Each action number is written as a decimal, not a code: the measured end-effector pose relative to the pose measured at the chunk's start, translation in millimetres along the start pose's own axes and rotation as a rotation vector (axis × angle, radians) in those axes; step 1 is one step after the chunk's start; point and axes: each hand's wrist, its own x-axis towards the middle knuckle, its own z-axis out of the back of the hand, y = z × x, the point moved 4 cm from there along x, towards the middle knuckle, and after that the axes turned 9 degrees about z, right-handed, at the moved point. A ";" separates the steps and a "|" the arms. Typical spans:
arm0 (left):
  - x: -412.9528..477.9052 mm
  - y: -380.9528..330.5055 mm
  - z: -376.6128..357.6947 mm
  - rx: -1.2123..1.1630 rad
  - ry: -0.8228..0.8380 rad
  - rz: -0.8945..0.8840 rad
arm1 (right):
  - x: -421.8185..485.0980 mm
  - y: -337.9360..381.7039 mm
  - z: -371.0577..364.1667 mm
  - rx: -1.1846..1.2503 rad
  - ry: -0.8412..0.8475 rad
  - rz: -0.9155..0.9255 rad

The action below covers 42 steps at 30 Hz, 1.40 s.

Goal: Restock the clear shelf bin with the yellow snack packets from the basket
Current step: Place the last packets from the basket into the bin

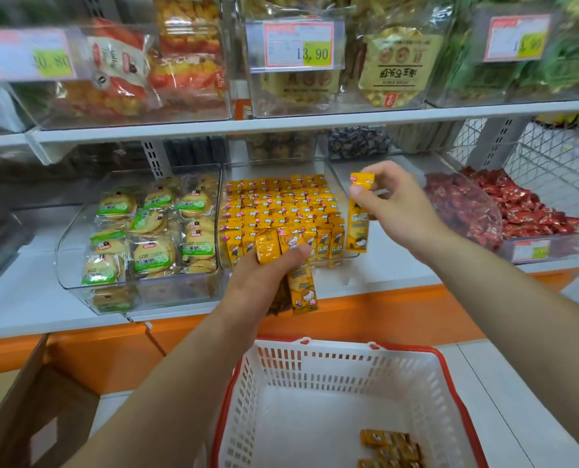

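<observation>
On the white shelf board with orange front edge (pixel 382 265) we see three clear plastic bins side by side: a bin of round biscuits (pixel 139 285), a bin of yellow snack packets (pixel 340 194) and a bin of red sweets (pixel 531 248). On the pale floor (pixel 518 383) stand a white red-rimmed plastic basket (pixel 315 369) and a brown cardboard box (pixel 28 417).

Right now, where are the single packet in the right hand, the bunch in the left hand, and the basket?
single packet (pixel 357 228): head view, lower half of its wrapper.
bunch of packets (pixel 302 285): head view, printed face of the lowest packet.
basket (pixel 315 366): head view, white far wall.
</observation>
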 end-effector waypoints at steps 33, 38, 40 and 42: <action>11.9 9.7 -10.7 0.067 0.036 0.053 | -76.5 -7.4 -19.6 -0.061 0.320 -0.116; 5.5 13.5 -22.4 0.070 0.050 0.034 | -109.0 7.6 -42.9 0.185 0.347 -0.278; 2.8 13.2 -24.6 0.067 0.041 0.025 | -108.7 9.4 -45.0 0.153 0.327 -0.294; 1.4 13.4 -25.1 0.051 0.032 0.046 | -108.9 8.5 -44.4 0.190 0.322 -0.338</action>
